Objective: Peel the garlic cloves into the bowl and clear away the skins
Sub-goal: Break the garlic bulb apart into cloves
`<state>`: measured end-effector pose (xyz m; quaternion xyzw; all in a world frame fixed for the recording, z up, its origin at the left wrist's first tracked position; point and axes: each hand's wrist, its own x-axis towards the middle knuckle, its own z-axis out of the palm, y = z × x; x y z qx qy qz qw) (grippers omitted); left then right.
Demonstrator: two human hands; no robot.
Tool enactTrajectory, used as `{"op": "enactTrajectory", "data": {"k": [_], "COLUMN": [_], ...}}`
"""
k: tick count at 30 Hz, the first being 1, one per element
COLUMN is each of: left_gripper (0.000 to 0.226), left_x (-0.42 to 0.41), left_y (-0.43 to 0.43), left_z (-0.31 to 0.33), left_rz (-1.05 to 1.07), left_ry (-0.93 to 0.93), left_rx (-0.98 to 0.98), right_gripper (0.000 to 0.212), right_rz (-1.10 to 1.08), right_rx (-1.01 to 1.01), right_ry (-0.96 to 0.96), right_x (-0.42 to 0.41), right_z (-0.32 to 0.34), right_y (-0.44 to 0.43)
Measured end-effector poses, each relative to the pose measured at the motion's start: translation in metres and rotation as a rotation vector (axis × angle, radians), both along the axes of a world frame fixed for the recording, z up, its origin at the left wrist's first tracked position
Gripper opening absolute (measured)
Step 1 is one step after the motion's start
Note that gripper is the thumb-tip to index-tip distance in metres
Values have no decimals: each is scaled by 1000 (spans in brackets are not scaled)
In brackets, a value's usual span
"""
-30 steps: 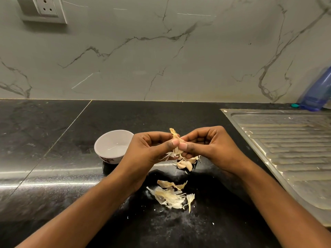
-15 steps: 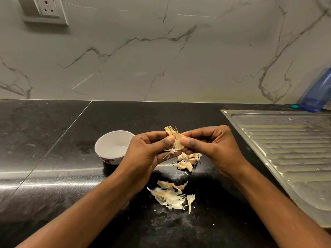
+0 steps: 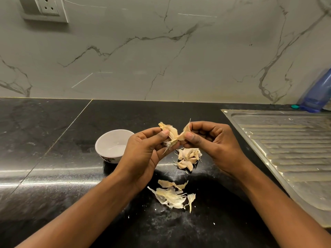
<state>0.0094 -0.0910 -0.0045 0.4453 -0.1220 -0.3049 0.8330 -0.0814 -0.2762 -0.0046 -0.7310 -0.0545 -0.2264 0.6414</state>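
1. The left hand [image 3: 143, 151] holds a garlic clove [image 3: 170, 134] above the black counter [image 3: 71, 158]; its thumb presses the clove against curled fingers.
2. The right hand [image 3: 211, 142] pinches a flap of skin [image 3: 185, 133] between thumb and forefinger, the other fingers curled in; the flap is spread away from the clove but joined to it at the base; the two thumbs are close together.
3. A white bowl [image 3: 114, 130] stands on the counter just left of the left hand, which hides part of its rim.
4. A cluster of unpeeled cloves [image 3: 189, 157] lies on the counter under the hands; loose skins [image 3: 170, 196] lie nearer the person, between the forearms.
5. A steel draining board [image 3: 286, 149] fills the right side; a blue bottle [image 3: 317, 97] stands at its far corner against the marble wall [image 3: 161, 59]; a socket [image 3: 48, 8] sits top left.
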Motion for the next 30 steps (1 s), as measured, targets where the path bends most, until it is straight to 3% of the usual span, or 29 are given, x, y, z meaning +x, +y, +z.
{"op": "enactTrajectory", "data": {"k": [4,14,20,26,30], "left_gripper": [25,24,20,20,20], "left_x": [5,3,1,1,0], "left_y": [3,1,-1,-2,0], "left_z": [3,0,-4,-5,-6], "left_rz": [13,-12,-49,-59,-68], "left_ry": [51,-134,-162,-158,-214], "left_rx": [-36,105,165,222,282], "right_gripper": [23,5,5,9,20], "right_rz": [-44,-270,-275,-309,-227], "right_rx": [54,-360,-456,-481,-347], "right_ry": [-14,262,383,314,211], "right_x": [-4,-4,-5,-6,-7], "right_z": [7,2,-4,-2,6], "right_y": [-12,-37,-39,-36,-22]}}
